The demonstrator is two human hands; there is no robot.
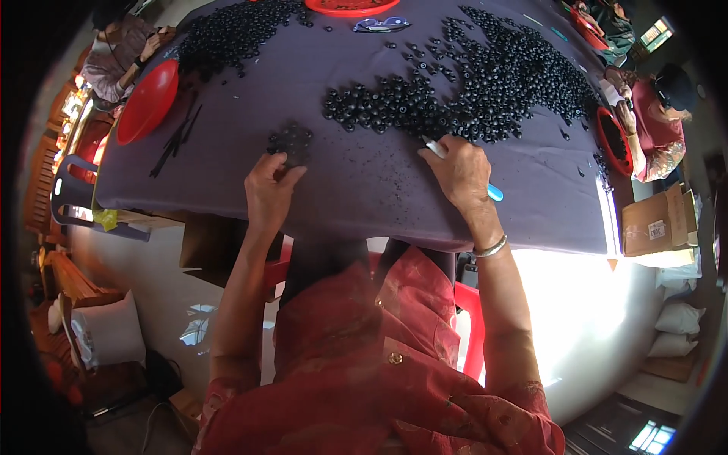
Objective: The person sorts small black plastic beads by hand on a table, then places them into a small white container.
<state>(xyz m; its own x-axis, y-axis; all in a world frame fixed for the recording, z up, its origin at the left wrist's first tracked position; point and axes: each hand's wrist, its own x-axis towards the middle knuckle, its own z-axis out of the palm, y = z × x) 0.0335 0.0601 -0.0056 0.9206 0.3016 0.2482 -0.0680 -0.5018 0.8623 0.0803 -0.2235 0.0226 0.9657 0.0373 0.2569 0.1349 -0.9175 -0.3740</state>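
Observation:
Many small, round, glossy black pieces (379, 106), some with a hole showing, lie heaped on the purple-grey tablecloth (227, 136) ahead of me. In my right hand (459, 171) is a slim tool with a blue handle end (495, 193) and a pale tip (434, 145); its exact kind is hard to make out. That tip reaches the near edge of the heap. My left hand (270, 189) rests by a small separate cluster of black pieces (290, 141), slightly blurred. Its fingers are curled, with a gap between thumb and forefinger and no piece visible there.
Red basins stand at the left (149, 102), far edge (353, 6) and right (614, 140). Glasses (381, 25) lie near the far basin, thin dark strips (178, 140) at left. Other people sit around the table. A cardboard box (657, 224) is at the right corner.

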